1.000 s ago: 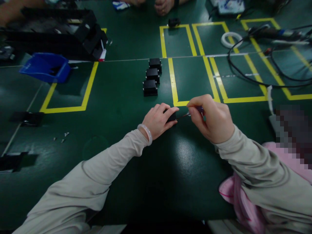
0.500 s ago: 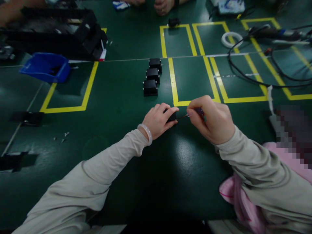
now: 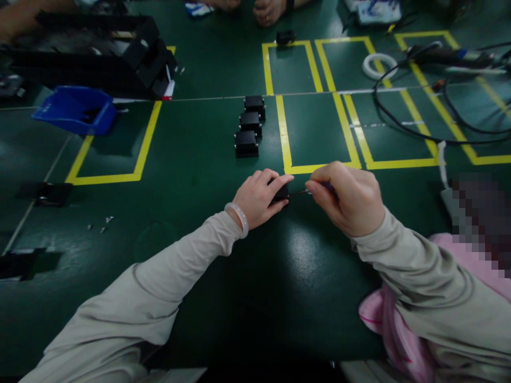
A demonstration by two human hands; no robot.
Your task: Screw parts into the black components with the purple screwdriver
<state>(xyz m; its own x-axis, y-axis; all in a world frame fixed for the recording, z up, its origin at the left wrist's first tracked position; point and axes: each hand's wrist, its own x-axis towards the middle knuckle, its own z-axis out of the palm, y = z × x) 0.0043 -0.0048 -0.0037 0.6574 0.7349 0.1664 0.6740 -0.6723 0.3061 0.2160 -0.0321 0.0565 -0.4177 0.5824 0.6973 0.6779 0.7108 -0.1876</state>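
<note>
My left hand (image 3: 259, 198) grips a small black box-shaped part (image 3: 281, 193) against the green tabletop, its fingers over the top and thumb along the near side. From the right, my right hand (image 3: 346, 198) is closed round the handle of a screwdriver (image 3: 299, 191). The thin shaft points left, and its tip meets the right end of the black part. Most of the handle is hidden in my fingers. Beyond my left hand, three similar black parts (image 3: 246, 143) stand in a slanting row, with small screws at their ends.
Loose screws (image 3: 102, 230) lie at left, near dark flat pieces (image 3: 54, 194). A blue bin (image 3: 75, 110) and a black rack (image 3: 147, 53) stand at upper left. A white tape roll (image 3: 379, 66) and black cable (image 3: 399, 125) lie right. Another person's hand (image 3: 266, 11) rests at the far side.
My right hand has turned slightly round the screwdriver and sits a touch lower. My left hand and the black part stay in place.
</note>
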